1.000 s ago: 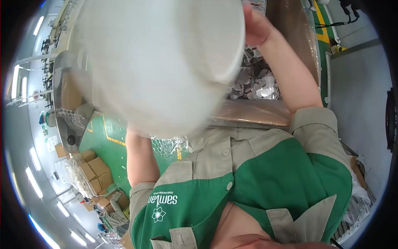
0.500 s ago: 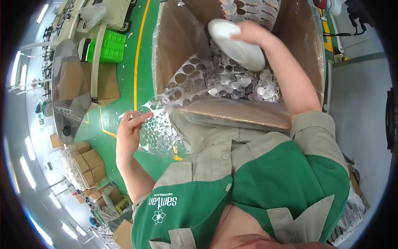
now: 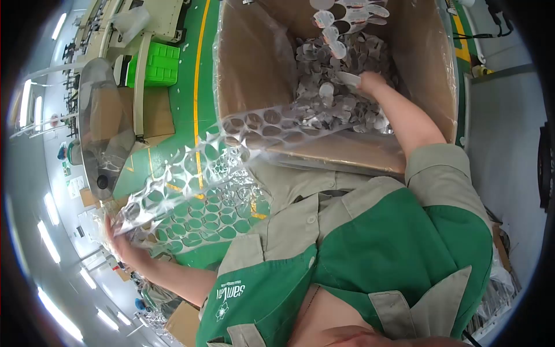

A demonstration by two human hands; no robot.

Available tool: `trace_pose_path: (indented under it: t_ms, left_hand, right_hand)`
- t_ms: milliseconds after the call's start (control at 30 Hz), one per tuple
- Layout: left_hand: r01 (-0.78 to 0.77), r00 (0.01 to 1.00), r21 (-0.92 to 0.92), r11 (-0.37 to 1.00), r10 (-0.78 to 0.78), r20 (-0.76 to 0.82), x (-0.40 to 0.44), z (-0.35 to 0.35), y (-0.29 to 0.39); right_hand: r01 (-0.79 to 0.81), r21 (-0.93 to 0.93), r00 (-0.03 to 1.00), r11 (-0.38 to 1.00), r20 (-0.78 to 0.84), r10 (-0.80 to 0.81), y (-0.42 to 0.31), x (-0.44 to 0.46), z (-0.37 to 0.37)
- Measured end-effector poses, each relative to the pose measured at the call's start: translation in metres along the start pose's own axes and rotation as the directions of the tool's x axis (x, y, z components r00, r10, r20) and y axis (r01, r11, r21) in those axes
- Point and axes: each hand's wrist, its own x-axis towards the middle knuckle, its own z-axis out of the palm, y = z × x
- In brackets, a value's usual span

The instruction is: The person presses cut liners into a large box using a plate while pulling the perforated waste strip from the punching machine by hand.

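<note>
My left hand (image 3: 122,246), stretched far out to the left, grips the end of a shiny silver strip punched with round holes (image 3: 191,165). The strip runs taut from it to over the box's near edge, and another length hangs below above the floor. My right hand (image 3: 373,84) reaches down into a large cardboard box (image 3: 254,75) and holds a white dish (image 3: 349,79), seen nearly edge-on. Around the dish lies a heap of loose silver discs (image 3: 324,95). Discs with printed marks (image 3: 332,32) hang in a chain above the heap.
Clear plastic lines the box walls. A green crate (image 3: 156,63) and a beige machine frame (image 3: 141,23) stand to the left. Yellow lines (image 3: 199,75) mark the green floor. Cardboard boxes (image 3: 184,324) and another person (image 3: 156,298) are at lower left.
My left hand has swung outward and back, drawing the punched strip out to the left. My right hand has lowered the white dish into the discs. The strip in the box has shifted nearer.
</note>
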Motion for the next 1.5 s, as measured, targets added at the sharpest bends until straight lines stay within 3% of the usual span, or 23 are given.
trace_pose_path:
  t_ms: [33, 67, 133, 200, 267, 367, 433, 467, 600, 667, 733, 767, 800, 833, 900, 933, 1067, 1167, 1267, 1333, 1400, 1433, 1500]
  left_hand:
    - [-0.259, 0.955, 0.519, 0.814, 0.135, 0.265, 0.020, -0.021, -0.032]
    - [0.053, 0.904, 0.618, 0.785, -0.300, 0.304, 0.036, -0.040, -0.066]
    - [-0.084, 0.670, 0.955, 0.284, -0.693, 0.265, 0.033, 0.010, -0.029]
    - [-0.395, 0.618, 0.547, 0.738, -0.227, 0.752, 0.018, 0.063, -0.008]
    - [-0.607, 0.324, 0.069, 0.792, 0.167, 0.931, -0.009, 0.142, 0.023]
    - [-0.816, 0.065, 0.015, 0.578, 0.067, 0.996, -0.049, 0.237, -0.015]
    - [-0.945, -0.086, 0.081, 0.317, -0.481, 0.872, -0.063, 0.265, -0.044]
    - [-0.879, -0.111, 0.077, 0.471, -0.357, 0.928, -0.055, 0.260, -0.055]
    - [0.141, 0.238, 0.213, 0.967, -0.242, 0.941, -0.013, 0.230, -0.030]
    - [0.550, 0.349, 0.101, 0.829, -0.338, 0.874, -0.013, 0.216, 0.011]
    - [0.619, 0.612, -0.217, 0.755, -0.291, 0.736, -0.032, 0.214, 0.021]
    - [0.576, 0.792, -0.484, 0.659, -0.302, 0.531, -0.068, 0.218, 0.051]
    - [0.741, 0.573, -0.330, 0.585, -0.294, 0.765, -0.048, 0.205, 0.041]
    - [0.823, 0.296, -0.109, 0.558, -0.256, 0.920, -0.028, 0.192, 0.032]
    - [0.883, 0.319, -0.182, 0.433, -0.269, 0.909, -0.034, 0.168, 0.045]
    - [0.915, 0.251, -0.190, 0.355, -0.135, 0.958, -0.026, 0.150, 0.034]
    - [0.799, 0.454, -0.250, 0.547, -0.277, 0.847, -0.020, 0.109, 0.006]
    - [0.654, 0.486, -0.170, 0.737, -0.237, 0.841, -0.021, 0.095, -0.003]
    - [0.607, 0.499, -0.160, 0.778, -0.216, 0.839, -0.020, 0.086, 0.011]
    - [0.522, 0.503, -0.120, 0.845, -0.191, 0.843, -0.016, 0.072, 0.014]
    - [-0.187, 0.457, 0.008, 0.982, 0.080, 0.886, -0.016, 0.061, 0.019]
    - [-0.317, 0.398, -0.031, 0.948, 0.162, 0.903, -0.030, 0.075, 0.035]
    - [-0.397, 0.243, -0.052, 0.916, 0.160, 0.957, -0.039, 0.082, 0.057]
  right_hand:
    - [0.006, -0.043, 0.999, 0.999, 0.047, -0.004, -0.006, 0.000, -0.015]
    - [0.001, -0.041, 0.998, 0.999, 0.058, 0.002, -0.015, -0.002, -0.029]
    - [0.029, -0.040, 0.999, 0.999, 0.032, -0.028, -0.031, 0.000, -0.048]
    - [0.046, -0.026, 0.999, 0.999, -0.007, -0.047, -0.052, -0.002, -0.064]
    - [0.117, 0.011, 0.992, 0.993, -0.041, -0.117, -0.078, -0.015, -0.089]
    - [0.308, 0.121, 0.945, 0.944, -0.153, -0.288, -0.109, -0.035, -0.128]
    - [0.425, 0.243, 0.894, 0.872, -0.265, -0.362, -0.128, -0.059, -0.169]
    - [0.557, 0.291, 0.814, 0.778, -0.375, -0.443, -0.129, -0.059, -0.183]
    - [0.741, 0.660, 0.635, 0.127, -0.626, -0.453, -0.147, -0.134, -0.266]
    - [0.462, 0.828, 0.651, -0.319, -0.561, -0.512, -0.141, -0.136, -0.272]
    - [0.010, 0.801, 0.302, -0.599, -0.573, -0.762, -0.140, -0.127, -0.254]
    - [-0.076, 0.818, 0.143, -0.571, -0.557, -0.818, -0.143, -0.113, -0.234]
    - [-0.099, 0.843, 0.122, -0.528, -0.517, -0.847, -0.142, -0.096, -0.206]
    - [-0.140, 0.930, 0.391, -0.339, -0.263, -0.882, -0.121, -0.066, -0.163]
    - [-0.062, 0.980, 0.858, 0.191, 0.150, -0.492, -0.076, -0.024, -0.074]
    - [0.041, 0.567, 0.994, 0.822, 0.063, -0.093, -0.033, 0.001, -0.024]
    - [-0.286, 0.103, 0.952, 0.953, -0.081, 0.295, 0.023, -0.019, 0.034]
    - [0.049, -0.157, 0.990, 0.986, 0.137, -0.028, -0.027, -0.011, -0.057]
    - [0.320, 0.054, 0.939, 0.946, -0.149, -0.309, -0.081, -0.013, -0.153]
    - [0.488, 0.335, 0.860, 0.806, -0.341, -0.379, -0.119, -0.062, -0.218]
    - [0.486, 0.572, 0.874, 0.661, -0.318, -0.368, -0.136, -0.100, -0.258]
    - [0.564, 0.822, 0.721, 0.080, -0.442, -0.534, -0.155, -0.150, -0.274]
    - [0.212, 0.907, 0.695, -0.364, -0.402, -0.596, -0.162, -0.157, -0.262]
